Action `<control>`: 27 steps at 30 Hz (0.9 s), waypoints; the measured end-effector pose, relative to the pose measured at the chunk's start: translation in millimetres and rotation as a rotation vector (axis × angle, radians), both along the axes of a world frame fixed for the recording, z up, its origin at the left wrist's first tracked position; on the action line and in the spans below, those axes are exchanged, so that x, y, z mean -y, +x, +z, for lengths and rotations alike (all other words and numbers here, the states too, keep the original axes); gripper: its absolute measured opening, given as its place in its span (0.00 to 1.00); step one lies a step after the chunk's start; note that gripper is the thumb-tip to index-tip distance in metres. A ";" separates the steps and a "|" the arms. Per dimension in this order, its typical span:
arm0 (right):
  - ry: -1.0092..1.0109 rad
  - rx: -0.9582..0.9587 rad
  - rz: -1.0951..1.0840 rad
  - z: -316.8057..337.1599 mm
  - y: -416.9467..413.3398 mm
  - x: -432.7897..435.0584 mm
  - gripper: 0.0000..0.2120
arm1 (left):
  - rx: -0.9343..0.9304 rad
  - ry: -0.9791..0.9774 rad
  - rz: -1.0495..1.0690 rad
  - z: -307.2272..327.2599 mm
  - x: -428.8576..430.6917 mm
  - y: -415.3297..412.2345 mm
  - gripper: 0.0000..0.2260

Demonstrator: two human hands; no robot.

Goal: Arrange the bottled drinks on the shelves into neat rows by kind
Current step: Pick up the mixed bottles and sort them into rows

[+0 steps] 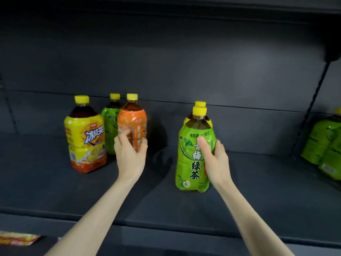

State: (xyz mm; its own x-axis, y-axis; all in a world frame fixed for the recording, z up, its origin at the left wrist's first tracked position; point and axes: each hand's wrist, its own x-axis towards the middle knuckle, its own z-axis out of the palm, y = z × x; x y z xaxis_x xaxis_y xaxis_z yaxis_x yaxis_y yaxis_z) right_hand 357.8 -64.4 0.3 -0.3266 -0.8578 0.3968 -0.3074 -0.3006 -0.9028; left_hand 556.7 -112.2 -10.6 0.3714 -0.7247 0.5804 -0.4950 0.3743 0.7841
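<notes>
On the dark shelf (pixel 166 200) a yellow-label iced tea bottle (pixel 84 137) stands at the left. Behind it to the right stand a green-label bottle (pixel 109 126) and an orange-label bottle (pixel 132 119). My left hand (pixel 130 154) wraps around the lower part of the orange-label bottle. My right hand (pixel 214 156) grips a green-label green tea bottle (pixel 191 163), thumb across its label. Right behind that one stands another bottle with a yellow cap (pixel 200 104), mostly hidden.
More green-label bottles (pixel 324 145) stand at the far right, past a slotted upright (pixel 313 100). A red and yellow price strip (pixel 16 239) sits on the shelf edge at lower left. The shelf's back wall (pixel 166 71) is close behind the bottles.
</notes>
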 end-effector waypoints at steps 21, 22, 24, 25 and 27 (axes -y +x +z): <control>-0.074 -0.017 -0.082 -8.7 70.9 57.9 0.56 | 0.076 0.127 -0.409 1.4 84.3 46.9 0.32; -0.070 -0.015 -0.077 -10.8 69.8 60.3 0.57 | 0.076 0.136 -0.426 1.5 85.4 45.1 0.32; -0.074 -0.005 -0.069 -10.6 70.9 60.8 0.55 | 0.107 0.164 -0.443 1.0 85.5 44.4 0.32; -0.085 -0.001 -0.063 -9.6 72.0 59.4 0.51 | 0.131 0.178 -0.439 1.2 83.8 45.9 0.31; -0.112 0.014 -0.045 -6.3 75.1 57.6 0.41 | 0.183 0.155 -0.375 4.1 72.9 52.6 0.26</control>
State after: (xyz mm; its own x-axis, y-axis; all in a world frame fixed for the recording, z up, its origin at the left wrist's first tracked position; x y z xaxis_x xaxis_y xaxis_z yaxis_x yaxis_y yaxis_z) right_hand 432.9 -122.0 -6.0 -0.3696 -0.7929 0.4844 -0.3104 -0.3860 -0.8687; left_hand 609.3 -185.1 -6.5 -0.0325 -0.8736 0.4855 -0.4829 0.4391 0.7576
